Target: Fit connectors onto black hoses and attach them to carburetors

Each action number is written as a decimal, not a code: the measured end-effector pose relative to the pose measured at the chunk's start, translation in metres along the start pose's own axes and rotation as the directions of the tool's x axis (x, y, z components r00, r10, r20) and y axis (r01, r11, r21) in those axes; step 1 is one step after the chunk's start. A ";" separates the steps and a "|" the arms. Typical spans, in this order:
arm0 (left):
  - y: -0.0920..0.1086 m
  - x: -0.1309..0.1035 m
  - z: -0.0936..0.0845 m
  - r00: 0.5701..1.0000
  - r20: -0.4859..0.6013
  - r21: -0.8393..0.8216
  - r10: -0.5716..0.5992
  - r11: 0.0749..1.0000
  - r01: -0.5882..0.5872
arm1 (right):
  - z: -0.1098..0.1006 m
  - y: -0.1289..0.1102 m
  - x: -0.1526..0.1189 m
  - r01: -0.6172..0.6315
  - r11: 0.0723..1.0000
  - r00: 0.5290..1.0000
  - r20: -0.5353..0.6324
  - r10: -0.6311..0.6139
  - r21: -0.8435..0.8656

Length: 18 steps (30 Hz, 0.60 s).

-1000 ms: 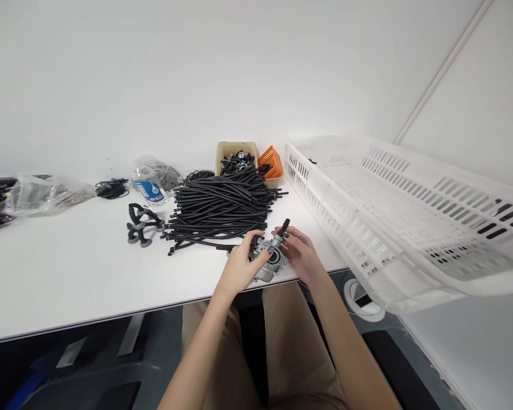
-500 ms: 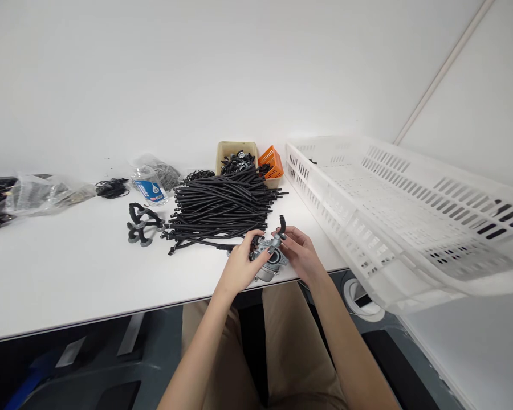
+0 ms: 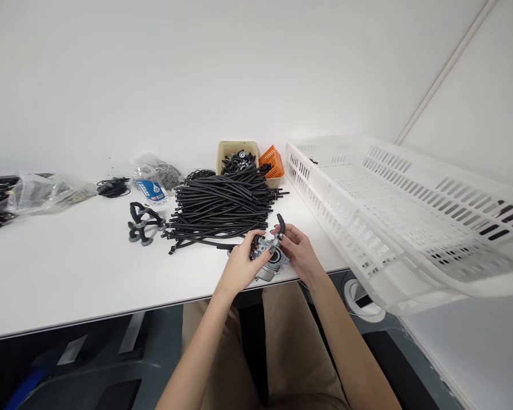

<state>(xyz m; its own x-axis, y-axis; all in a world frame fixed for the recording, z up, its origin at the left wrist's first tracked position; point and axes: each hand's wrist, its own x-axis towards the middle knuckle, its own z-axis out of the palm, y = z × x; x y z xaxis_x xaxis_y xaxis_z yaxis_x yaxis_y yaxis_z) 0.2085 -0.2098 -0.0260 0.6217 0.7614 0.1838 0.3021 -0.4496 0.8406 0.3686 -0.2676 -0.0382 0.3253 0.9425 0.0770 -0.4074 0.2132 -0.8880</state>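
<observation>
A small grey metal carburetor (image 3: 270, 257) is held over the front edge of the white table (image 3: 89, 273). My left hand (image 3: 239, 266) grips its left side. My right hand (image 3: 298, 253) holds its right side, the fingers pinching a short black hose (image 3: 281, 224) that stands bent on top of the part. Just behind my hands lies a big pile of black hoses (image 3: 220, 208).
A large white slotted crate (image 3: 393, 210) fills the right side. Behind the pile stand a beige bin (image 3: 236, 152) of black parts and an orange basket (image 3: 272, 161). Black hose fittings (image 3: 142, 223), a labelled bag (image 3: 150, 185) and clear plastic bags (image 3: 47, 193) lie to the left.
The short black hose on the carburetor went from straight and leaning right to bent over to the left under my right fingers. Both hands stayed in place.
</observation>
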 end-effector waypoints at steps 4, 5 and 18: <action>-0.001 0.001 0.001 1.000 0.005 0.006 0.008 1.000 -0.008 | 0.000 -0.002 -0.001 -0.024 1.000 0.999 0.028 0.024 0.018; -0.001 0.001 0.001 1.000 0.002 0.009 0.009 1.000 -0.009 | 0.000 -0.002 -0.001 -0.035 0.999 0.999 0.035 0.034 0.032; 0.000 0.000 -0.001 1.000 0.002 0.009 -0.007 1.000 0.007 | -0.005 -0.005 -0.005 -0.067 0.991 0.997 0.057 0.060 0.119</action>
<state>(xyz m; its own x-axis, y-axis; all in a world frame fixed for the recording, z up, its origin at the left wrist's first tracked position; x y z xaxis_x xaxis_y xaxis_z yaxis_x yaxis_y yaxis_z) 0.2076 -0.2099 -0.0253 0.6210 0.7636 0.1769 0.3130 -0.4485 0.8372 0.3735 -0.2752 -0.0367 0.2509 0.9668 0.0492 -0.5269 0.1790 -0.8309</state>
